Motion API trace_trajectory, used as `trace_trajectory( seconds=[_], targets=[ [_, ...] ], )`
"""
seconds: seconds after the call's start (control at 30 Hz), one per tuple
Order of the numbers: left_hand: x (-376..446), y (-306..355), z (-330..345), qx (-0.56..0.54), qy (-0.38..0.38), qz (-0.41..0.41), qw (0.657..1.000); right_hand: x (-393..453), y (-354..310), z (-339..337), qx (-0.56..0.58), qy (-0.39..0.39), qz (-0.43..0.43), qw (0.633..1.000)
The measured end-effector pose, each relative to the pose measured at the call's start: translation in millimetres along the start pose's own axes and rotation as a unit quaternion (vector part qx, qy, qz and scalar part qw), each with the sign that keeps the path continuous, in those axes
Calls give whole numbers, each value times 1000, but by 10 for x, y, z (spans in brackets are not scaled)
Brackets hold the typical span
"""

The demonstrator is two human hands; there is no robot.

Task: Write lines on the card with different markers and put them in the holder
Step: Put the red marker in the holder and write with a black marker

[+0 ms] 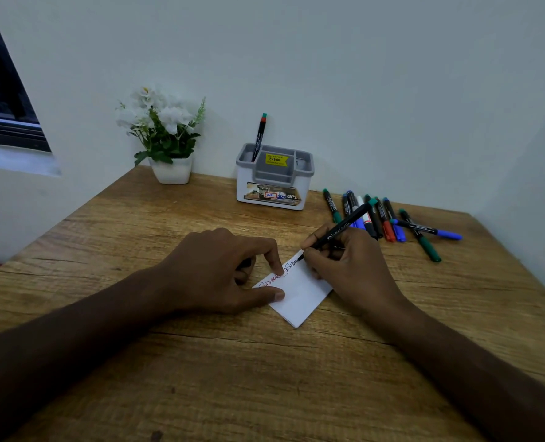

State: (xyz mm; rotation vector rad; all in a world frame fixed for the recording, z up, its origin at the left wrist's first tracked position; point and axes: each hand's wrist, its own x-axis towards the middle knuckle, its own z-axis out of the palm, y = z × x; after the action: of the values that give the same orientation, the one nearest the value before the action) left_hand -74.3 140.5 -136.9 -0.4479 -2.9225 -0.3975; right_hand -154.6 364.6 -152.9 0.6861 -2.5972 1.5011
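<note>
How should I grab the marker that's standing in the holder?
Pinch the marker by the upper barrel, just under its green cap, coming from straight above. It stands nearly upright in the back-left slot of the holder, tilted slightly right, with its lower part hidden by the rim, so only the top is free to hold. Lift along its tilt.
</note>
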Motion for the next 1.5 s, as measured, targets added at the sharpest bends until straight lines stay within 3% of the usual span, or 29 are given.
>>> trace_trajectory(
  seconds=[1.37, 1.5],
  targets=[
    [15, 1, 2, -20, -11, -13, 1000, -39, -86, -31, 4, 20, 30, 999],
    [17, 0, -2, -15, -11, -16, 1000, -68, -111, -26, 18, 67, 10, 998]
  ],
)
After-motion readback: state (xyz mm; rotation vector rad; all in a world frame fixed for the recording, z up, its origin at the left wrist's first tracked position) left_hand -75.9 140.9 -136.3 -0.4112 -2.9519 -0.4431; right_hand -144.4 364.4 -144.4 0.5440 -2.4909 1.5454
